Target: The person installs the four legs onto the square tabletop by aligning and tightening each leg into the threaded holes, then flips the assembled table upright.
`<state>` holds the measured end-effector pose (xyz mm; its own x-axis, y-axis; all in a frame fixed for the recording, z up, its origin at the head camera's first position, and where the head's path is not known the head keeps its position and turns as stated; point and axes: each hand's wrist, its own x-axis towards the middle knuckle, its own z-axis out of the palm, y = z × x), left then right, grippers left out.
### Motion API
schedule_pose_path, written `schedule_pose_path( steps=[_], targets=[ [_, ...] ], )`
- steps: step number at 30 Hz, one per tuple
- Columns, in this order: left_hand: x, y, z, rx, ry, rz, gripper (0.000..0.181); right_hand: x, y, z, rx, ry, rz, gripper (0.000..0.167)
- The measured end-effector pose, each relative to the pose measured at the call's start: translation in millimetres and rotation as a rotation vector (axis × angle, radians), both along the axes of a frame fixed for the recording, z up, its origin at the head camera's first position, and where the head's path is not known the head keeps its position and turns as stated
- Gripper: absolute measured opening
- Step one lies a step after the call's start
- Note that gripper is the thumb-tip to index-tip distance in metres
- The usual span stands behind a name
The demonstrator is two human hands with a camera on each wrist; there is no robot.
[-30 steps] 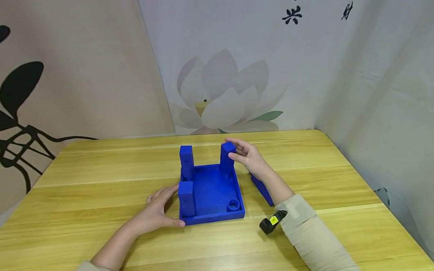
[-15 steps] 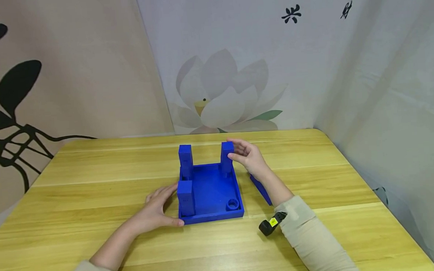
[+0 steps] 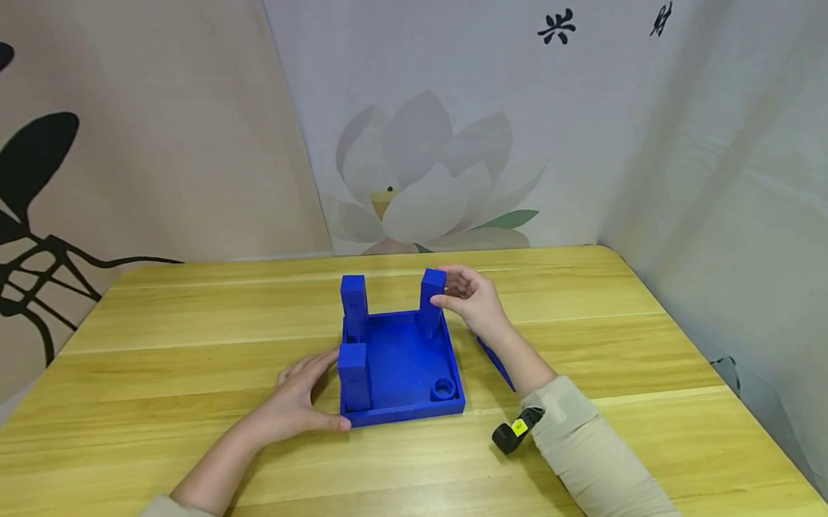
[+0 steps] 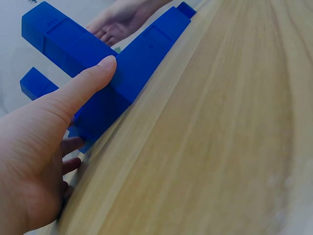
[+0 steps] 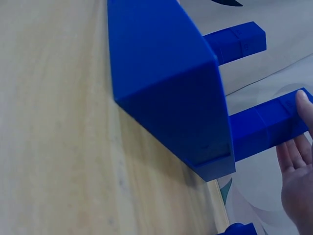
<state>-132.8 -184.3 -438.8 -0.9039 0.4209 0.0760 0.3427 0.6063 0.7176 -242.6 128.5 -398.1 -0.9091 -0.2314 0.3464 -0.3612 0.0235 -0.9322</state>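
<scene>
A shallow blue square tray-like base lies on the wooden table, with blue posts standing upright at three corners. At its near left corner my left hand grips the rim, thumb on the front wall and fingers along the left side. With thumb and fingertips, my right hand pinches the upper part of the far right post. The near left post and far left post stand untouched by the right hand. A round blue socket shows at the near right corner.
Another blue piece lies on the table right of the base, partly hidden under my right forearm. Black wrist cameras are strapped over both sleeves. A printed curtain hangs behind the table's far edge.
The far right post has turned in place, first squaring up and then angling slightly, as my right fingers shift a little on it. My left hand keeps its hold on the base corner.
</scene>
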Motion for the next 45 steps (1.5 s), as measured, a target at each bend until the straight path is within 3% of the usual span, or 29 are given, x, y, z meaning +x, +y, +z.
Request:
schedule_pose_path(
  steps=[13,24,32,38,45],
  targets=[
    [0.5,0.9,0.5,-0.003,0.017,-0.001,0.107,-6.7,12,8.5,0.071,-0.021,0.284,0.058],
    [-0.7,1.7,-1.0,0.003,0.026,-0.001,0.107,-9.8,15,10.9,0.083,-0.059,0.384,0.054],
    [0.1,0.7,-0.7,0.003,0.035,0.0,0.106,-9.2,13,10.8,0.11,-0.069,0.337,0.052],
    [-0.4,0.8,-0.2,0.005,0.025,0.004,0.108,-5.5,10,11.7,0.168,-0.098,0.201,0.051],
    [-1.6,0.8,0.0,0.006,0.027,0.005,0.109,5.9,3,22.8,0.125,-0.117,0.064,0.048]
  ],
)
